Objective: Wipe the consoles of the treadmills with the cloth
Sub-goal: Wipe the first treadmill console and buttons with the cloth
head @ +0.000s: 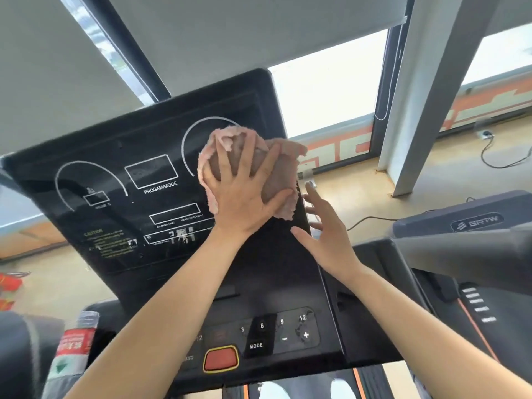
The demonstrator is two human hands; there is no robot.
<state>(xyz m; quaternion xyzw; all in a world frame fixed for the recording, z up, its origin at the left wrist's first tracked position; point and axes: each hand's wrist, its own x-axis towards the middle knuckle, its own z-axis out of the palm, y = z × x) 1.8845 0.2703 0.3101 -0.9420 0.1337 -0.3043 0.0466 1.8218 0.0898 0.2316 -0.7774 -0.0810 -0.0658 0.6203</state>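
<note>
A black treadmill console (pixel 121 174) fills the middle of the head view, tilted, with white dial outlines and display boxes. A crumpled pink cloth (pixel 283 171) lies against its upper right part. My left hand (pixel 244 191) presses flat on the cloth with fingers spread. My right hand (pixel 325 234) hovers open at the console's right edge, fingers apart, holding nothing. Below the screen sits a button panel (pixel 282 332) with numbers, MODE, plus and minus keys, and a red stop button (pixel 221 359).
A second treadmill's dark console (pixel 466 223) stands to the right. A water bottle with a red label (pixel 73 349) sits in the holder at lower left. A grey pillar (pixel 426 96), windows with blinds and a floor cable (pixel 501 159) lie beyond.
</note>
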